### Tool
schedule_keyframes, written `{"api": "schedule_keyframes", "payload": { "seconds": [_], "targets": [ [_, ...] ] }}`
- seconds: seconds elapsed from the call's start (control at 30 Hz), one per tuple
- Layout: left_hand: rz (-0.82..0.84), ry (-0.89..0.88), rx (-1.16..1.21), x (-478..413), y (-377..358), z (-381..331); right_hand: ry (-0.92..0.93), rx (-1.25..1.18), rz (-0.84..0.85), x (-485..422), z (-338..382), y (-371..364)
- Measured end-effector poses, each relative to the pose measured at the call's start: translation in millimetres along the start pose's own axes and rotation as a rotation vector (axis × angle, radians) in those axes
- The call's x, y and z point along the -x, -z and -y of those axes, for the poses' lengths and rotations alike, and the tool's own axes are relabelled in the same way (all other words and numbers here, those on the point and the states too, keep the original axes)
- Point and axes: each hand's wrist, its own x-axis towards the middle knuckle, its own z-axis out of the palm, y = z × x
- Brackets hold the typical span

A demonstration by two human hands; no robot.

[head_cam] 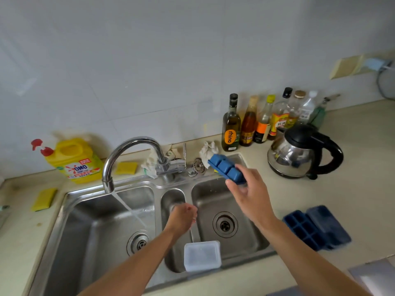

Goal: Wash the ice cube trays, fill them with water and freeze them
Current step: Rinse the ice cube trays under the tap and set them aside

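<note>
Sink (70,210) comes first, as it is the biggest thing here. It has three bowls: a wide one on the left, a thin one in the middle and one on the right. The tap (132,144) bends over the left bowl, and water (128,208) runs from it into that bowl.

On the counter (352,189) to the right of the sink lie two dark blue trays (316,229), side by side and touching.

The blue ice tray (226,167) is up in the air over the back of the right bowl. The right hand (250,193) grips one end of it, fingers curled round the edge. The tray's long side runs from that hand up and to the left, toward the wall. Its bumpy bottom faces up, so the cups seem to face down. A few drops show under it.

The left hand (181,216) hangs over the middle bowl. It looks loose and holds nothing. It is nearer the water than the right hand.

The water is to the left of the tray, past the middle bowl. I think the tray must go left and flip cups-up to be filled.
</note>
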Motion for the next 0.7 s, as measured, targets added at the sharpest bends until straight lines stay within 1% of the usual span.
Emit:
{"api": "schedule_keyframes", "payload": {
  "seconds": [0.03, 0.1, 0.13, 0.17, 0.2, 0.3, 0.33, 0.43, 0.47, 0.53, 0.63, 0.67, 0.7],
  "targets": [
    [0.001, -0.013, -0.024, 1, -4, -1, -0.026, 0.108, 0.051, 9, -17, 0],
    [-0.003, -0.049, -0.118, 4, -11, -2, -0.127, 0.396, 0.211, 34, -55, -3],
    [-0.007, -0.065, -0.161, 4, -14, -1, -0.191, 0.494, 0.290, 49, -70, -4],
    [-0.007, -0.076, -0.187, 4, -16, -1, -0.243, 0.523, 0.324, 62, -81, -5],
    [-0.005, -0.082, -0.206, 3, -18, 1, -0.261, 0.505, 0.304, 72, -88, -7],
    [0.002, -0.079, -0.253, -1, -26, 5, -0.194, 0.409, 0.171, 76, -92, -10],
    [0.009, -0.079, -0.260, -3, -29, 6, -0.176, 0.416, 0.180, 74, -90, -12],
    [0.039, -0.095, -0.281, -10, -39, 7, -0.227, 0.463, 0.333, 73, -83, -15],
    [0.047, -0.095, -0.278, -14, -44, 6, -0.237, 0.453, 0.319, 74, -83, -15],
    [0.064, -0.089, -0.258, -22, -53, 2, -0.239, 0.408, 0.241, 74, -83, -10],
    [0.102, -0.129, -0.249, -31, -68, -6, -0.287, 0.371, 0.278, 71, -83, 2],
    [0.096, -0.147, -0.233, -32, -72, -10, -0.330, 0.308, 0.263, 70, -81, 7],
    [0.087, -0.175, -0.219, -34, -76, -13, -0.378, 0.218, 0.210, 69, -79, 12]
  ]
}}
